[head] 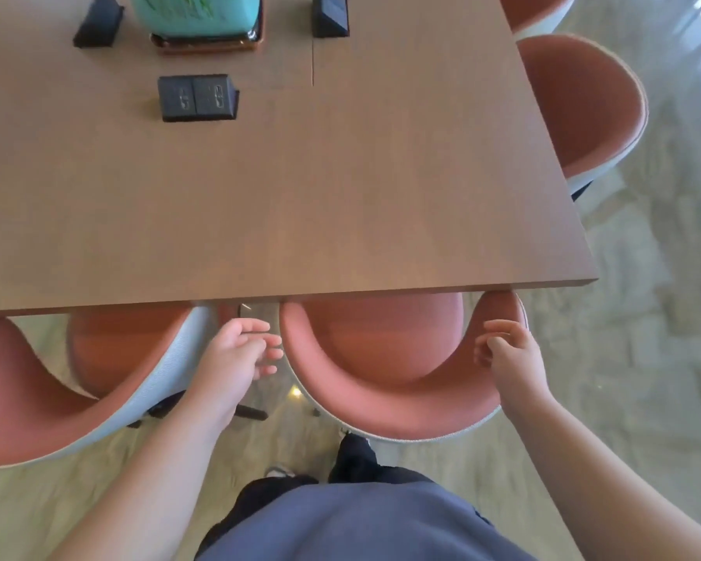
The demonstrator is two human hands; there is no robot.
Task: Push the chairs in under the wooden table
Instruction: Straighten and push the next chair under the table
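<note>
**Hands flank the near chair, ready to take the shell**

Head view: nearest us, at six o'clock, are our own torso and dark trousers above one shoe. Just beyond, the pink tub chair (pixel 385 358) sits at the wooden table (pixel 300 188), its seat front already tucked under the near edge while the curved back stands out toward us. Our left hand (pixel 239 354) hovers at its nine o'clock side, fingers loosely spread, holding nothing. Our right hand (pixel 510 354) is at three o'clock, fingers half curled near the rim; we cannot tell whether they touch it.

The upholstery looks padded over a stiff pale shell, so we judge a two-sided hold on the upper rim best. The weight is likely moderate. A second chair (pixel 98 382) at eight o'clock also stands out.
</note>
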